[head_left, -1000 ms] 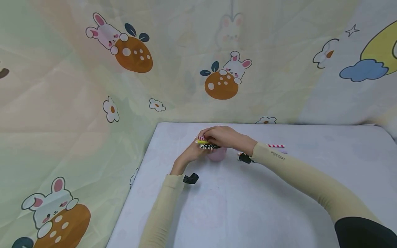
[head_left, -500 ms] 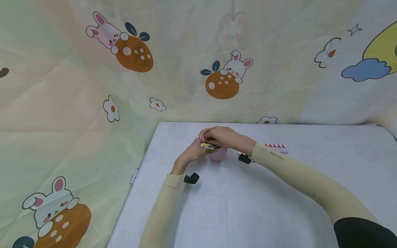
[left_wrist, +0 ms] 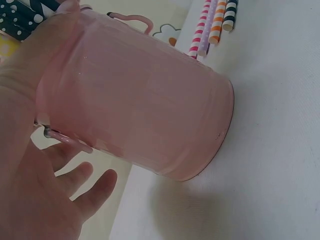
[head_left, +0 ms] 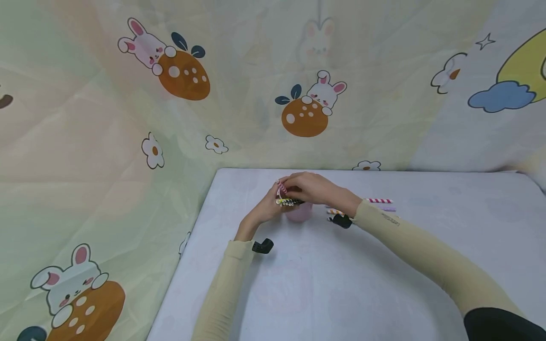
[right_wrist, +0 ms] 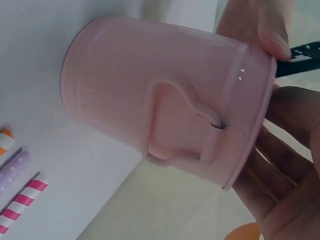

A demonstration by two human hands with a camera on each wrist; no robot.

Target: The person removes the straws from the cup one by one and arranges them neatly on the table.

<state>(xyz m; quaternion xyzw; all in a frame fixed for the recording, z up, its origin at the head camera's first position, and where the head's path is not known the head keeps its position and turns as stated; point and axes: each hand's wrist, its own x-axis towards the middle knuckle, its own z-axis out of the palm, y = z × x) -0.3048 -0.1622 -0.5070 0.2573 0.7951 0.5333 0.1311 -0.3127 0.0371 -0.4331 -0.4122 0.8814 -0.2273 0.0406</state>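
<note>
A small pink metal pail with wire handles stands on the table between the two hands, its mouth hidden by them in the head view. My left hand grips it by the rim, thumb on the outside wall, other fingers spread past a handle in the left wrist view. Black-and-white paper straws and a yellow dotted straw stick out over the rim by the thumb. Above the mouth, my right hand pinches a pink-and-white striped straw. In the right wrist view its curled fingers sit at the rim.
Several loose paper straws lie in a row right of the pail: a pink-striped straw, a lilac dotted straw, an orange-striped straw and a dark-striped straw. A printed cloth hangs behind the white table.
The pink-striped straw has tipped more upright between the hands. The yellow and black straws have drawn closer together. My right forearm has shifted slightly right; the left hand stays at the pail.
</note>
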